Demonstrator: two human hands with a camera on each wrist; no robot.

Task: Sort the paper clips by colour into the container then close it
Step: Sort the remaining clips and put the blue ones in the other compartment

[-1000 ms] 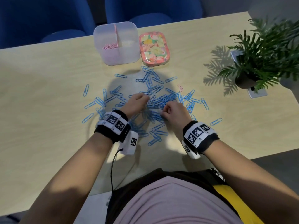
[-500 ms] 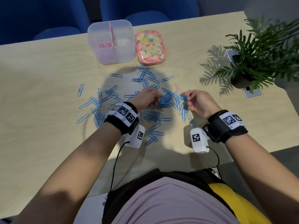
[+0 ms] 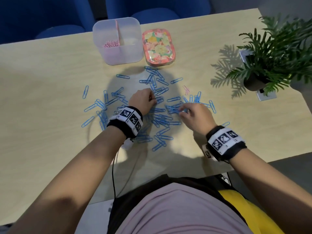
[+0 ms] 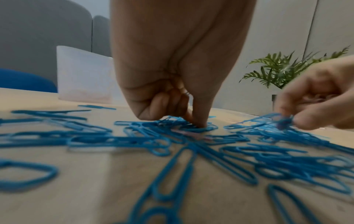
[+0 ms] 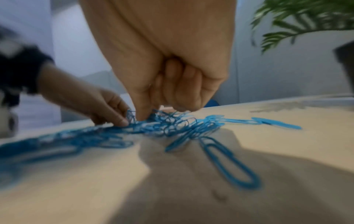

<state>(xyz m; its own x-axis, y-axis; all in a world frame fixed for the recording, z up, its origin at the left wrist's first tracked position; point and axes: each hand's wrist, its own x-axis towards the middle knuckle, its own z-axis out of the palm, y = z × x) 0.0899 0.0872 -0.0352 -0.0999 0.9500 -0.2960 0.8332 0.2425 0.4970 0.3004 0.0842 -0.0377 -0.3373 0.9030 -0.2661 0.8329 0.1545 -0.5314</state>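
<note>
Paper clips, blue (image 3: 162, 115): you have a large scatter of them across the middle of the bench (image 3: 42, 73), thickest between your two hands, with strays out toward the left of the frame. Light, thin, springy wire with a slick coating, by the look of it; they hook into one another, so expect a pinch to lift a tangle. Take them by the long side of the loop, or rake several together and close the fingers over the bunch.

Paper clips, pink (image 3: 110, 44): small heap in the left compartment of the clear container (image 3: 118, 53), upper centre of the frame. One pink stray (image 3: 186, 90) lies just above and right of the blue pile.

Right compartment: looks bare.

Lid, floral (image 3: 158, 47): lies flat just right of the container, touching or nearly so.

Left hand (image 3: 143, 102): grip narrow, fingers curled under, one fingertip pressed down on the clips; whether anything sits in the fist you cannot tell.

Right hand (image 3: 194, 115): grip narrow, fingertips pinching a tangled bunch of blue clips just off the surface.

Change against half a second back: your right hand, then raised and turned toward the right edge of the pile, has come down into the clips beside the left.

Potted plant (image 3: 273, 53): right of frame, well apart.
</note>
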